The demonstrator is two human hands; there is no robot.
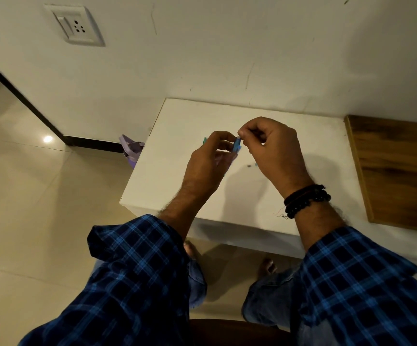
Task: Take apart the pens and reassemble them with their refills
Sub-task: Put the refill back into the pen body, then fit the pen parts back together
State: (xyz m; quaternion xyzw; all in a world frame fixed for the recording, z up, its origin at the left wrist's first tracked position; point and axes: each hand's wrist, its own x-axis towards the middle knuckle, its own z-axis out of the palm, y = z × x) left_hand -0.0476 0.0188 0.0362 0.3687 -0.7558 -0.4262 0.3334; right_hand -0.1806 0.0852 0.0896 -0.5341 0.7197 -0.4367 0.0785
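Observation:
My left hand (pixel 208 161) is closed around a blue pen barrel (pixel 236 146), held above the white table (pixel 177 151). Only the barrel's upper end shows between my hands; a teal bit (pixel 204 140) sticks out behind my left fingers. My right hand (pixel 275 151) pinches at the top end of the barrel with thumb and forefinger. What it pinches is too small to tell. A small dark pen part (pixel 248 166) lies on the table just left of my right palm. Other pens are hidden by my hands.
The table stands against a white wall with a socket plate (pixel 76 24). A wooden board (pixel 400 171) lies on the right. A purple object (pixel 131 148) stands on the tiled floor at the table's left edge. My knees and feet are below the table's front edge.

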